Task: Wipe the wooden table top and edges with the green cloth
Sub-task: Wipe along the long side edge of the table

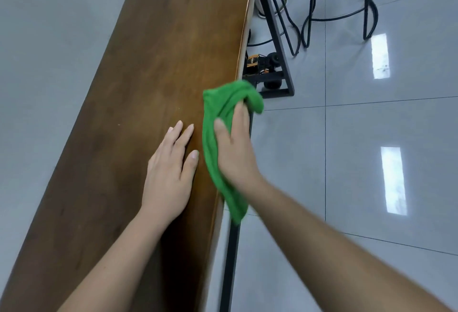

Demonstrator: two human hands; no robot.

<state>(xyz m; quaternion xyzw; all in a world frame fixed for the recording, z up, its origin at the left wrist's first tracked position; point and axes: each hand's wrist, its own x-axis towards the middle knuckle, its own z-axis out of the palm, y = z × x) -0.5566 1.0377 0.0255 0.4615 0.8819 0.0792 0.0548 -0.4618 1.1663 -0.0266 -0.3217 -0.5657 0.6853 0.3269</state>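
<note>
A long, narrow wooden table (148,69) with a dark brown top runs from the near left to the far middle. My right hand (235,148) grips the green cloth (220,113) over the table's right edge, fingers curled over that edge; the cloth drapes from the top down past the edge and looks motion-blurred. My left hand (171,168) lies flat on the table top just left of the cloth, fingers spread, holding nothing.
A black metal table frame (277,39) stands under the right edge, with a yellow and black toy vehicle (260,64) on its lower shelf. Black stool legs (366,2) stand on the glossy grey tiled floor (371,138) at the far right.
</note>
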